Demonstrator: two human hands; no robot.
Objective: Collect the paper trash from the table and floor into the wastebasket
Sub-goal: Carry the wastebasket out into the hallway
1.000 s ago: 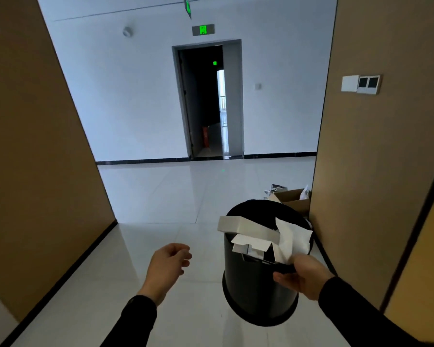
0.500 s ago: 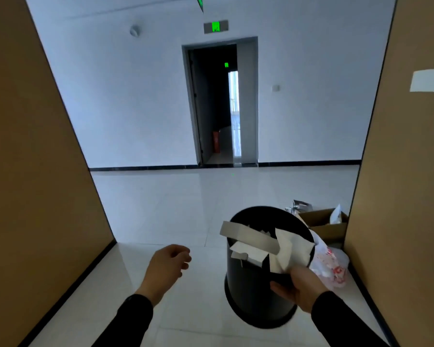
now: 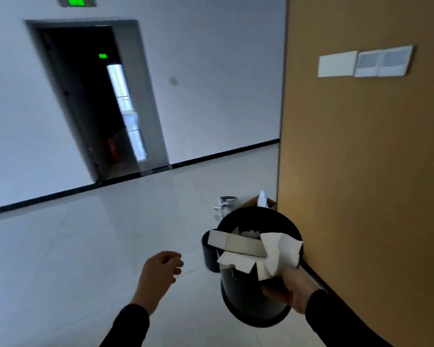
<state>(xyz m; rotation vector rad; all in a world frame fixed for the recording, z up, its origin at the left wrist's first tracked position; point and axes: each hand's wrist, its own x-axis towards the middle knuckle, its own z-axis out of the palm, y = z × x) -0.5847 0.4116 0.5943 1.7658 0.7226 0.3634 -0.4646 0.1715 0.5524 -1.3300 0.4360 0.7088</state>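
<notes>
The right hand (image 3: 291, 289) grips the near rim of the black wastebasket (image 3: 246, 296), fingers curled over the edge. The wastebasket is held clear of the floor (image 3: 85, 246), slightly tilted, at the right of the scene just beside the brown wall panel (image 3: 361, 171).

Contents of the wastebasket, all standing above the rim:
- a flat white box (image 3: 236, 242), lying across the opening toward the left;
- a folded white carton piece (image 3: 236, 262), below the box at the near side;
- a crumpled white paper (image 3: 279, 254), at the right, touching the right hand.

The left hand (image 3: 161, 271) hangs in the air left of the wastebasket, apart from it, fingers loosely curled and holding nothing.

Behind the wastebasket, on the floor by the wall panel, stand a cardboard box (image 3: 254, 202) and a crumpled silver bag (image 3: 224, 206). Switch plates (image 3: 366, 61) are mounted on the wall panel. A dark doorway (image 3: 90, 96) lies at the far left, under a green sign (image 3: 77, 0).
</notes>
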